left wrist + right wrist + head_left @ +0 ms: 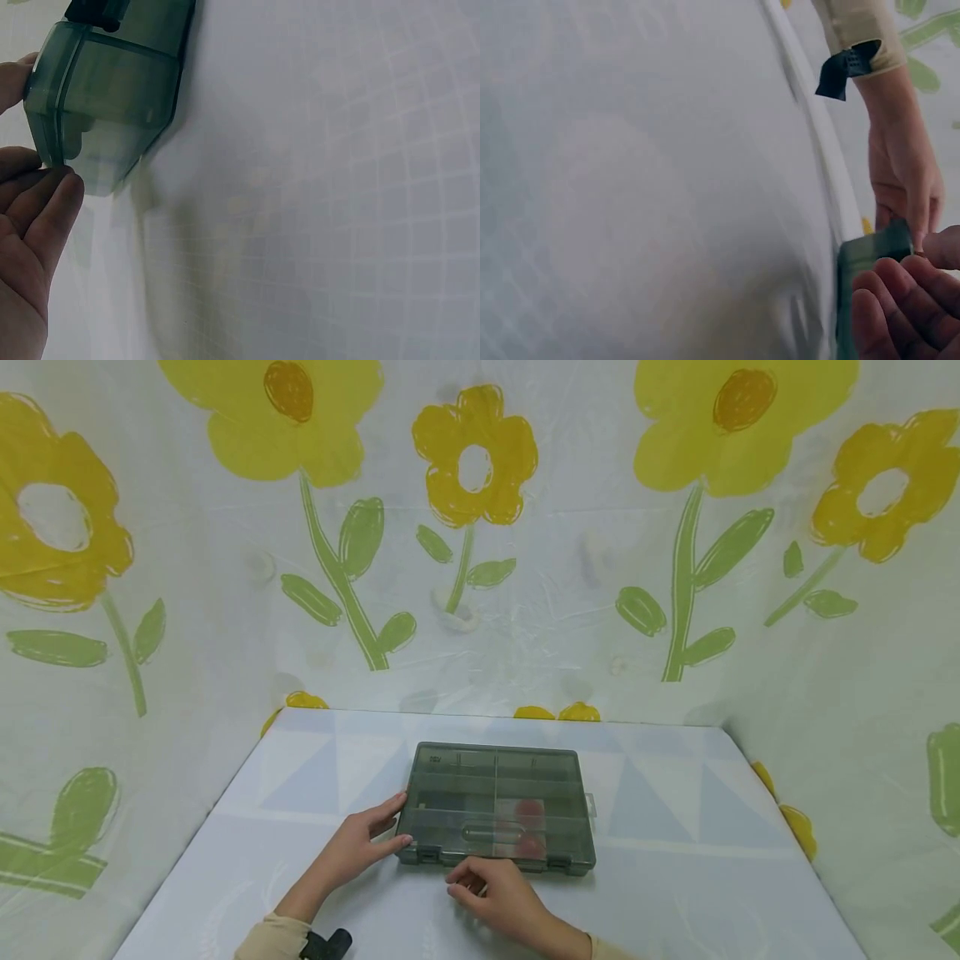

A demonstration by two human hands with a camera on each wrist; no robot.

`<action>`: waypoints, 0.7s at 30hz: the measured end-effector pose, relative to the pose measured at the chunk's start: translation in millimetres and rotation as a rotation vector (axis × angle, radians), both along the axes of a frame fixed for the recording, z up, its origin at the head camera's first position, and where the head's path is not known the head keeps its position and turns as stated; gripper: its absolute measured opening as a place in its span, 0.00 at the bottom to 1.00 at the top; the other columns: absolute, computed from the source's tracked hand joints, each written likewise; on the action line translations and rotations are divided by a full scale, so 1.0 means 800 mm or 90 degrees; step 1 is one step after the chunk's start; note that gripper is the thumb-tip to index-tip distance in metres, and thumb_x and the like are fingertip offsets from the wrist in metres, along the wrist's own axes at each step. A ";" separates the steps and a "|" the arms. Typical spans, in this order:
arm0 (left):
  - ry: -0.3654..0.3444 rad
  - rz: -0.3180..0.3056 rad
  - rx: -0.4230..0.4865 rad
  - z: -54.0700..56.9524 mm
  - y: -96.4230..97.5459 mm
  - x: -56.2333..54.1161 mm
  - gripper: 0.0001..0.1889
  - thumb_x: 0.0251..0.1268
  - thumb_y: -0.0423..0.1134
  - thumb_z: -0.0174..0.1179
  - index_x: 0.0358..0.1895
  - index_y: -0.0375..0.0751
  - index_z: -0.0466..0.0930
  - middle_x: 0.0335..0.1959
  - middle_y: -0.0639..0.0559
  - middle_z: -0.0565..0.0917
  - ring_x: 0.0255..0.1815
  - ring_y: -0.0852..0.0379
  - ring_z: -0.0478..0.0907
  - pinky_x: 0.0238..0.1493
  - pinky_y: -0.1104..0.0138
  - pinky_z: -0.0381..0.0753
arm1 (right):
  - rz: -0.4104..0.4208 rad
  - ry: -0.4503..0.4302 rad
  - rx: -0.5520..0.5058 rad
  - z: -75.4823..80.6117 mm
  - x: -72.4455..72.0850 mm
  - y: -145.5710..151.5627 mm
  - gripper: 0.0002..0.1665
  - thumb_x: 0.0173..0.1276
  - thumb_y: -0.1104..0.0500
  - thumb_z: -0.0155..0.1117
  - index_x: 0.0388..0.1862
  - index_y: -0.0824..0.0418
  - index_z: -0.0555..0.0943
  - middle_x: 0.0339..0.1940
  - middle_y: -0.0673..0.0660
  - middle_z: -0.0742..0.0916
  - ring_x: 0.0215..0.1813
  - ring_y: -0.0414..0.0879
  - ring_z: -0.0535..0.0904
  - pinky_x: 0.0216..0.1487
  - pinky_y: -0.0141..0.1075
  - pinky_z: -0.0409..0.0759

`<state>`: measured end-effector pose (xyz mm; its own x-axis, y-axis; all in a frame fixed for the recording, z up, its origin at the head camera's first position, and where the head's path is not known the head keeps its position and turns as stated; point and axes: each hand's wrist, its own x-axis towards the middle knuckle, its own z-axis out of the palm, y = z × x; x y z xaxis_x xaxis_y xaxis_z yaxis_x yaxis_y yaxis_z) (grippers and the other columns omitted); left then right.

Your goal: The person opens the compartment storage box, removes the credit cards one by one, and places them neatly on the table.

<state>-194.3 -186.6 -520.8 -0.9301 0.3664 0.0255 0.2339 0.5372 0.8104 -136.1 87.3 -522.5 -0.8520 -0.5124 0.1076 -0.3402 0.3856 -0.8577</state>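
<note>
A dark green, see-through plastic storage box (457,777) lies with its lid down on the table. Inside are a clear tube (480,833) and a flat piece with red round patches (529,810). My left hand (360,843) touches the box's left side, thumb near the front corner and fingers farther back. In the left wrist view, its fingertips (71,184) rest at the box's edge. My right hand (502,893) is at the front edge between the two latches, fingers loosely bent. In the right wrist view, the right fingers (900,300) overlap the box, with nothing seen held.
The table (675,893) has a pale cloth with blue triangles. A white curtain (555,577) with yellow flowers hangs around its back and sides. A clear tab (591,804) sticks out from the box's right side. A dark band (326,945) is on the left wrist.
</note>
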 end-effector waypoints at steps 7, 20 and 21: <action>0.002 0.017 0.002 -0.003 0.001 0.000 0.40 0.67 0.48 0.69 0.77 0.36 0.64 0.75 0.37 0.67 0.67 0.38 0.75 0.66 0.55 0.79 | 0.010 -0.042 -0.056 -0.015 0.001 -0.018 0.13 0.76 0.51 0.64 0.43 0.59 0.88 0.34 0.43 0.90 0.31 0.29 0.82 0.34 0.25 0.84; -0.013 0.035 0.015 -0.001 0.007 0.002 0.38 0.68 0.44 0.69 0.76 0.35 0.65 0.75 0.37 0.67 0.70 0.38 0.73 0.66 0.58 0.79 | -0.063 -0.310 -0.212 -0.026 -0.001 -0.055 0.16 0.78 0.55 0.61 0.42 0.67 0.88 0.33 0.57 0.90 0.29 0.43 0.86 0.28 0.32 0.88; -0.013 0.036 0.015 -0.001 0.007 0.002 0.38 0.68 0.44 0.69 0.76 0.35 0.65 0.75 0.37 0.67 0.70 0.38 0.73 0.66 0.58 0.79 | -0.070 -0.331 -0.226 -0.026 -0.001 -0.058 0.17 0.78 0.55 0.60 0.43 0.69 0.87 0.34 0.58 0.90 0.29 0.44 0.87 0.29 0.34 0.89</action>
<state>-192.6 -181.2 -521.4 -0.9497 0.3129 0.0138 0.1867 0.5303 0.8270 -136.9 41.2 -543.5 -0.8844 -0.4279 -0.1863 0.1799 0.0558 -0.9821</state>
